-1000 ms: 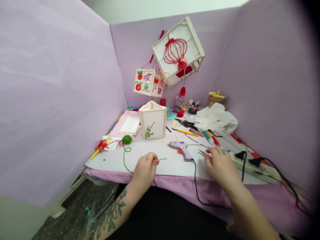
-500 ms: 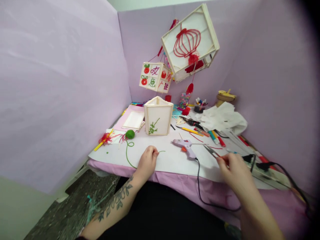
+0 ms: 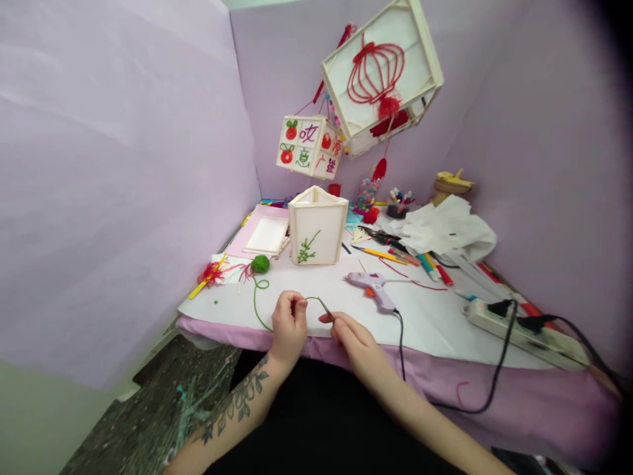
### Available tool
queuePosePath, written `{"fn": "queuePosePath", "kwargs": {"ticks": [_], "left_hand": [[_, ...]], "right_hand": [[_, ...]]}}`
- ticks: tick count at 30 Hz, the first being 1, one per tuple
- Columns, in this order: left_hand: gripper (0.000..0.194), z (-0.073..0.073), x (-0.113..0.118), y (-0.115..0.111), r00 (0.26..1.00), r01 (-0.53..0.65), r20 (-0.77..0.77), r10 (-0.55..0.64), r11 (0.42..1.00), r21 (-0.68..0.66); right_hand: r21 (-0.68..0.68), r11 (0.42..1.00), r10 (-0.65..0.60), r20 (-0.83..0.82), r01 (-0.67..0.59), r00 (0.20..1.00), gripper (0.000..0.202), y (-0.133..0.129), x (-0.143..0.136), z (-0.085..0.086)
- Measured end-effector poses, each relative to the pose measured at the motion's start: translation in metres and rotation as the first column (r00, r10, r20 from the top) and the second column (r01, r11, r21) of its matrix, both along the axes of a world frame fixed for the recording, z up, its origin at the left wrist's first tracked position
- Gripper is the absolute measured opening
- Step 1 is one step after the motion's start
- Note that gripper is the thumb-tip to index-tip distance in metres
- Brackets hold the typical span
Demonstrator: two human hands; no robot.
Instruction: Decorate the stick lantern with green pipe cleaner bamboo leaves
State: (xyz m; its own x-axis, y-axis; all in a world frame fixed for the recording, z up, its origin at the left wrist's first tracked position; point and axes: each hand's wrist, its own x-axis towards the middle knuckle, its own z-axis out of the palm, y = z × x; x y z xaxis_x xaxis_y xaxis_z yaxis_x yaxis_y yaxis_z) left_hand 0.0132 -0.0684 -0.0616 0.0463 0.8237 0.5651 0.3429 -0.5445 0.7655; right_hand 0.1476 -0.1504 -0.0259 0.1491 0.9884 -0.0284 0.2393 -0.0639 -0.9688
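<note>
My left hand (image 3: 289,323) is closed in a pinch on green yarn (image 3: 256,303) near the table's front edge. A short end of that yarn sticks out to the right of my fingers. From there the strand runs back in a loop to a green yarn ball (image 3: 260,264). My right hand (image 3: 353,338) is closed round small scissors (image 3: 326,309), their handles mostly hidden by my fingers. The grey tip is at the yarn's end; whether the blades touch it I cannot tell. Behind my hands stands a white three-sided lantern (image 3: 319,231) with a green yarn plant on its front panel.
A lilac glue gun (image 3: 373,289) lies right of centre, its cord dropping over the front edge. Markers (image 3: 429,267), a pencil (image 3: 380,255) and crumpled white paper (image 3: 448,231) lie farther right, with a power strip (image 3: 524,333) nearer. Two decorated lanterns (image 3: 304,146) (image 3: 380,76) hang behind.
My right hand has lifted the scissors from beside the glue gun and moved left, bringing their tip to the yarn end. My left hand stays near its place, still pinching the yarn.
</note>
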Motion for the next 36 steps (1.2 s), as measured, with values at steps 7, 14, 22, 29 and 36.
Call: {"fn": "queuePosePath", "kwargs": {"ticks": [7,14,22,29,36], "left_hand": [[0.013,0.001,0.002,0.002,0.999,-0.010,0.032,0.011,1.000,-0.028],[0.014,0.003,0.000,0.001,0.995,0.098,0.007,-0.098,0.995,0.002],[0.012,0.001,0.000,0.000,0.989,0.150,-0.020,-0.149,0.985,0.085],[0.013,0.001,-0.001,-0.003,0.982,0.187,-0.036,-0.184,0.973,0.137],[0.014,0.003,-0.001,0.000,0.988,0.155,-0.011,-0.155,0.985,0.071]], "right_hand": [[-0.089,0.996,-0.032,-0.259,0.009,0.965,0.031,-0.005,-0.008,-0.011],[-0.130,0.991,-0.036,-0.428,-0.022,0.903,0.033,0.000,-0.013,-0.013],[-0.086,0.996,-0.049,-0.490,0.008,0.871,0.029,0.005,-0.017,-0.013],[-0.081,0.996,-0.062,-0.565,0.019,0.823,0.025,0.009,-0.020,-0.009],[-0.114,0.993,-0.075,-0.582,0.010,0.810,0.025,0.007,-0.017,-0.009]]}}
